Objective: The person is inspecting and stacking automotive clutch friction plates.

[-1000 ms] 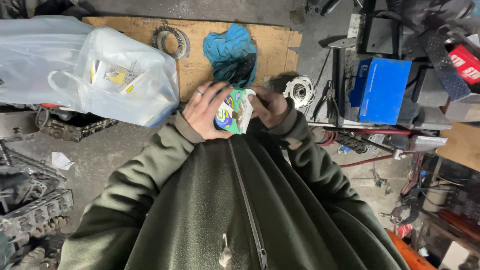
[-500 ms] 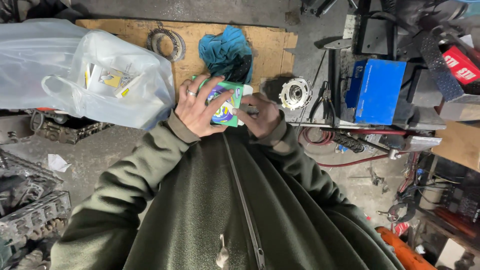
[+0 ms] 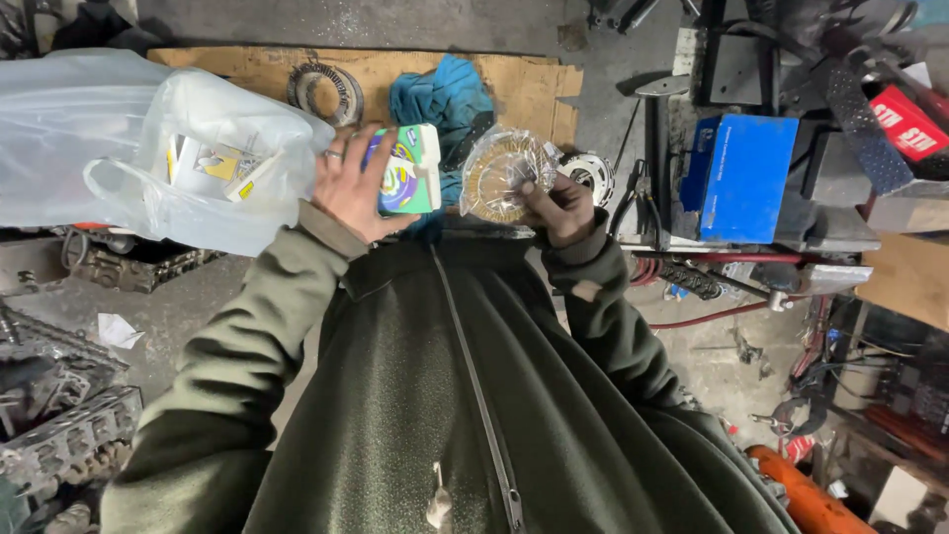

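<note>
Box (image 3: 405, 170) in left hand (image 3: 351, 188) — ring (image 3: 499, 178) right-held

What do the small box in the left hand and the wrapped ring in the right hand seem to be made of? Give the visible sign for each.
Small box: probably printed cardboard, with flat panels and crisp folded edges. Wrapped ring: seemingly brassy metal under clear plastic film, judging by the golden round shape and crinkled glare.

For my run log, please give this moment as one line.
left hand: holds small box | right hand: holds wrapped ring | apart
</note>
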